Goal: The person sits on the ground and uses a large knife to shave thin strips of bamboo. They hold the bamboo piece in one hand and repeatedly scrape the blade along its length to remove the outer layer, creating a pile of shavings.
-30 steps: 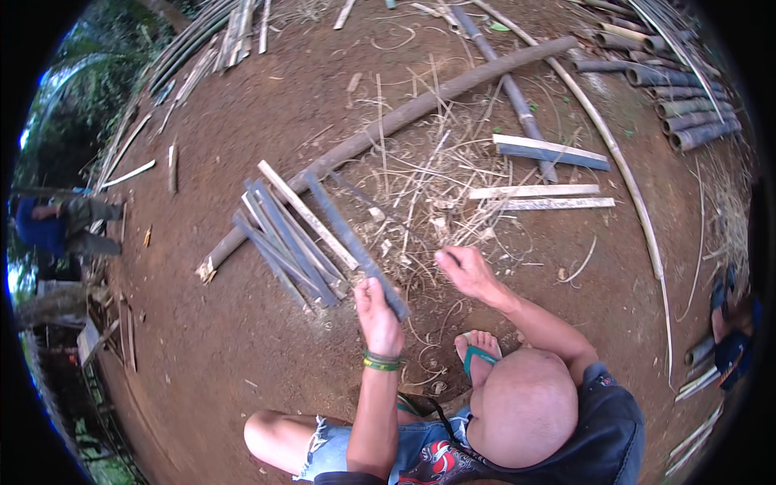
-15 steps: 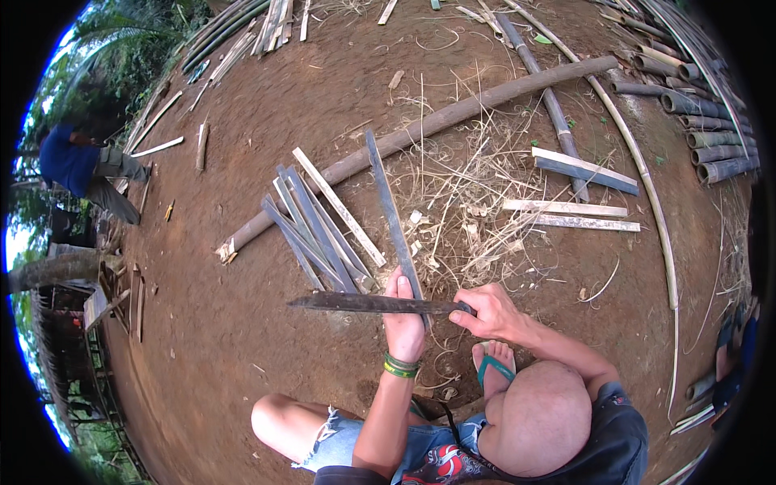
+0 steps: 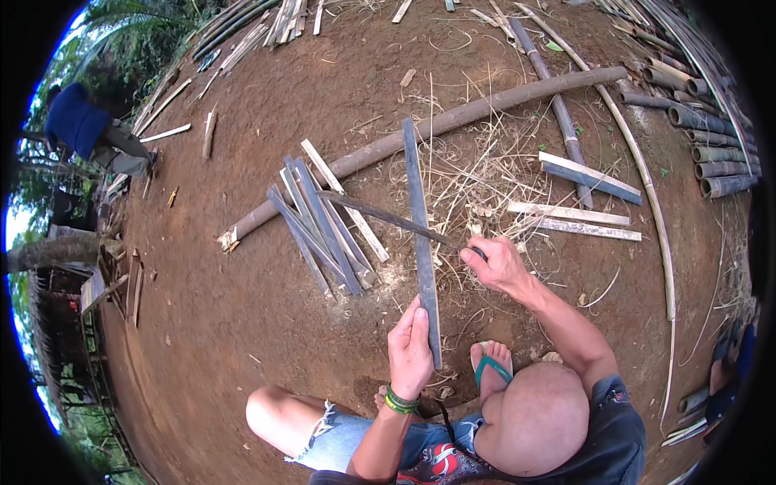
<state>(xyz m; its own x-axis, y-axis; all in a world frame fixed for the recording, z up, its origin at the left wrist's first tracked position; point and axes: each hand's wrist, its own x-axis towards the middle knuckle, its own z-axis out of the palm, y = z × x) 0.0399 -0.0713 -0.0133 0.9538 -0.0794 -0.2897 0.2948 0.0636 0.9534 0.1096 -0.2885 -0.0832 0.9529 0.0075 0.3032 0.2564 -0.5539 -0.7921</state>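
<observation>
My left hand [image 3: 411,347] grips the lower part of a long, dark-faced bamboo slat [image 3: 419,190] with a pale edge, held pointing away from me. In my right hand [image 3: 495,263] is the handle of a machete [image 3: 376,213], its dark blade pointing to the left. The blade crosses the slat near its middle; whether it touches the slat I cannot tell. Beyond my left hand, a bundle of split bamboo slats [image 3: 327,230] leans on a brown pole [image 3: 477,107] lying on the ground.
Curly bamboo shavings [image 3: 485,174] cover the ground past the pole and around it. Several cut slats [image 3: 574,212] lie to the right, near a long thin pole [image 3: 638,153]. Bamboo culms [image 3: 723,153] are stacked at far right. A person in blue [image 3: 79,121] bends over at far left.
My right hand has moved the machete away from me, up along the slat. My left hand now holds the slat lower in view, with the slat more upright. The person at left has bent over.
</observation>
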